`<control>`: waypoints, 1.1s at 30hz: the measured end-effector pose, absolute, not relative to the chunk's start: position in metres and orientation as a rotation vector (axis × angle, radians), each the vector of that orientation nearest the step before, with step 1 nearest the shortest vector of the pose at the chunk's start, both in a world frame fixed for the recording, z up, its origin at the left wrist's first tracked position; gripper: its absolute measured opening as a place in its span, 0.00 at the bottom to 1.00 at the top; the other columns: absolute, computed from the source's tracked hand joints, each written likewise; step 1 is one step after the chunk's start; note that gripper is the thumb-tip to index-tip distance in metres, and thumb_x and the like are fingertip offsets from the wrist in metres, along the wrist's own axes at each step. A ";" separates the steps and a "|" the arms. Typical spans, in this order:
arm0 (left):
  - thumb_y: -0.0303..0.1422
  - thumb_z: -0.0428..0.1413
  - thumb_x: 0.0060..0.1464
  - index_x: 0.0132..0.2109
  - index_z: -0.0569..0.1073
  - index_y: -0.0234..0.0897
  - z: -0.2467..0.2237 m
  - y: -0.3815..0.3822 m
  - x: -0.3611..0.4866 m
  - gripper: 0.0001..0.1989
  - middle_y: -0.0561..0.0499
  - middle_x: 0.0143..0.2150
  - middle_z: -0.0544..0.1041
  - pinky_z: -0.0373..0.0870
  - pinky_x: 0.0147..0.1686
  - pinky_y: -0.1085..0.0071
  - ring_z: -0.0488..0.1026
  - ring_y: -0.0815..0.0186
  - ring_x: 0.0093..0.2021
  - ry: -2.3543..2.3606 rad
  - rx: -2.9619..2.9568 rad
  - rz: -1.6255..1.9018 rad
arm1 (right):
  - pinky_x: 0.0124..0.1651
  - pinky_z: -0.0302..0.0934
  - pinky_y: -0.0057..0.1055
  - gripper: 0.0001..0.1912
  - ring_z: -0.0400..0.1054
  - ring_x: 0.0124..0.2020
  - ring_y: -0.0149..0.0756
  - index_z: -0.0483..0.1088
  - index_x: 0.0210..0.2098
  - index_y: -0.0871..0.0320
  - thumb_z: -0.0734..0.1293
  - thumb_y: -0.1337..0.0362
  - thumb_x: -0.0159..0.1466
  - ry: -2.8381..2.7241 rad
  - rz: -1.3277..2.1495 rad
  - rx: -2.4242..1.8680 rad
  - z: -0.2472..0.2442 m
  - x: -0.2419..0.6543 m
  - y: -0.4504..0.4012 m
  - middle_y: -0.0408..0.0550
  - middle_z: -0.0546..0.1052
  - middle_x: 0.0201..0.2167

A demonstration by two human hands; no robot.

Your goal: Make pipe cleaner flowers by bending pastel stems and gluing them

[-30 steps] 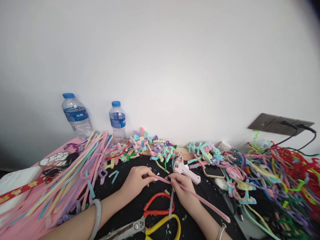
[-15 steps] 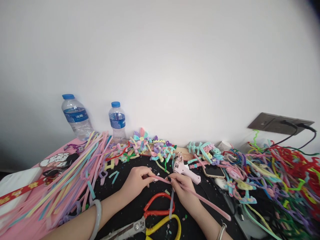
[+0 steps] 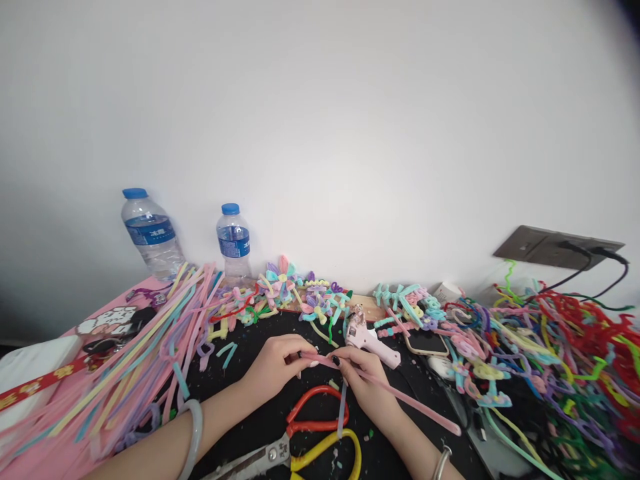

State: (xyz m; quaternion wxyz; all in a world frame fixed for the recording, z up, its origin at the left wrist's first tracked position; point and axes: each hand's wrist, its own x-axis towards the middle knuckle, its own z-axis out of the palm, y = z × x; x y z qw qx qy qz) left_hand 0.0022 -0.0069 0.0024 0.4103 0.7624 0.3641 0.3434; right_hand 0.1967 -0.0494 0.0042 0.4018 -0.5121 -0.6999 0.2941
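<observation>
A pink pipe cleaner (image 3: 415,403) runs between my two hands, its long free end sloping down to the right past my right wrist. My left hand (image 3: 281,363) pinches it near its left end. Thumb and fingers of my right hand (image 3: 364,375) close on it a short way along. Below the hands lie large scissors (image 3: 280,445) with one red and one yellow handle loop, blades pointing lower left. A translucent glue stick (image 3: 343,408) lies beside the red loop. Just behind my right hand rests a pale pink glue gun (image 3: 374,343).
Straight pastel pipe cleaners (image 3: 145,353) are heaped at left, and tangled coloured ones (image 3: 565,373) at right. Finished pipe-cleaner flowers (image 3: 283,277) line the wall. Two water bottles (image 3: 234,243) stand at the back left. A phone (image 3: 427,343) lies right of the glue gun.
My left hand has moved slightly right, closer to my right hand along the pink pipe cleaner. The pipe cleaner's free end has risen a little.
</observation>
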 end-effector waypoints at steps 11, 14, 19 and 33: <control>0.29 0.54 0.53 0.33 0.76 0.35 -0.001 -0.006 0.002 0.06 0.54 0.28 0.71 0.60 0.26 0.77 0.66 0.73 0.24 0.906 2.048 0.857 | 0.27 0.58 0.29 0.11 0.65 0.23 0.34 0.75 0.32 0.60 0.60 0.68 0.62 -1.792 0.737 -1.345 0.000 0.198 -0.049 0.45 0.72 0.21; 0.29 0.54 0.53 0.33 0.76 0.34 -0.003 -0.006 0.002 0.06 0.54 0.27 0.71 0.60 0.26 0.78 0.66 0.73 0.24 0.911 2.068 0.860 | 0.26 0.57 0.29 0.12 0.64 0.22 0.34 0.75 0.32 0.61 0.60 0.68 0.62 -1.789 0.746 -1.353 0.000 0.198 -0.049 0.44 0.70 0.19; 0.28 0.54 0.53 0.33 0.76 0.34 -0.006 -0.006 0.002 0.05 0.54 0.27 0.71 0.60 0.26 0.78 0.66 0.73 0.24 0.902 2.077 0.864 | 0.25 0.56 0.29 0.12 0.63 0.21 0.34 0.75 0.33 0.61 0.60 0.67 0.62 -1.790 0.740 -1.361 0.000 0.198 -0.048 0.45 0.70 0.19; 0.27 0.54 0.54 0.32 0.76 0.35 -0.004 -0.007 0.001 0.06 0.53 0.27 0.73 0.62 0.32 0.76 0.68 0.71 0.28 0.880 2.153 0.845 | 0.30 0.60 0.31 0.11 0.68 0.27 0.37 0.75 0.32 0.59 0.60 0.68 0.62 -1.831 0.746 -1.319 0.002 0.200 -0.049 0.47 0.76 0.26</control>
